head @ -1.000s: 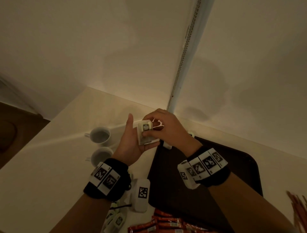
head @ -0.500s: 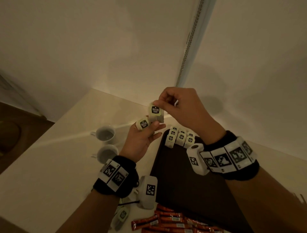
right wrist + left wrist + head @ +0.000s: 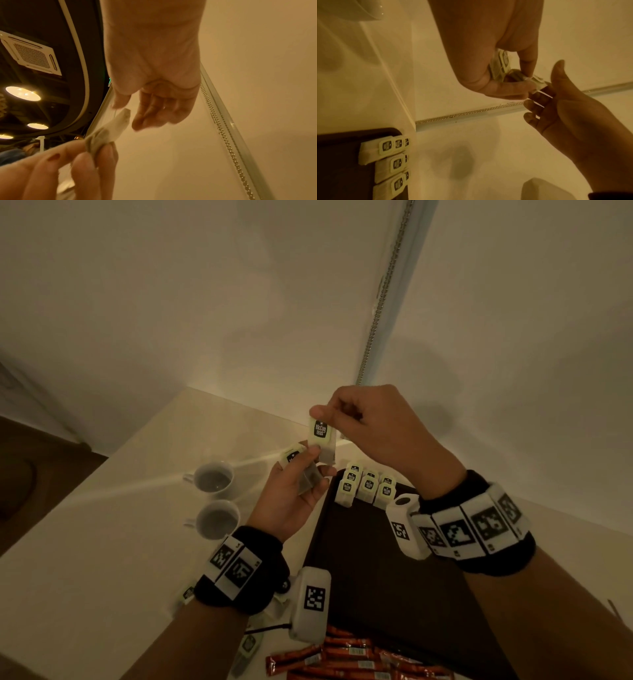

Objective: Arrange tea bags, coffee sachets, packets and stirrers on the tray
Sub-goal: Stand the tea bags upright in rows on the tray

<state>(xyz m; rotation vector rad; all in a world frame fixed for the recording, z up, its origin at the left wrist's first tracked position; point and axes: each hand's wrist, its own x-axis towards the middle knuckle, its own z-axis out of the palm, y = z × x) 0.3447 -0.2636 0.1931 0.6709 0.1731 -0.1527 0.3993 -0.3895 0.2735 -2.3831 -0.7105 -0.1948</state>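
Observation:
My right hand (image 3: 325, 416) pinches a green-labelled tea bag (image 3: 321, 430) by its top, and the bag hangs above the table's far corner. Just below it, my left hand (image 3: 308, 470) holds a second tea bag (image 3: 294, 457) in its curled fingers, and a fingertip touches the hanging bag's lower end. In the right wrist view the left fingers (image 3: 96, 155) pinch a pouch (image 3: 116, 125) under my right thumb. Several tea bags (image 3: 366, 484) lie in rows at the far left corner of the dark tray (image 3: 376, 570).
Two white cups (image 3: 214, 479) (image 3: 217, 518) stand on the table left of the tray. Red coffee sachets (image 3: 346, 657) lie at the tray's near edge. Loose tea bags (image 3: 248, 645) lie under my left forearm. Walls close off the corner behind.
Both hands have risen from the tray's far corner. My right hand has lifted one tea bag up and away from the bags in my left hand. The row on the tray now shows.

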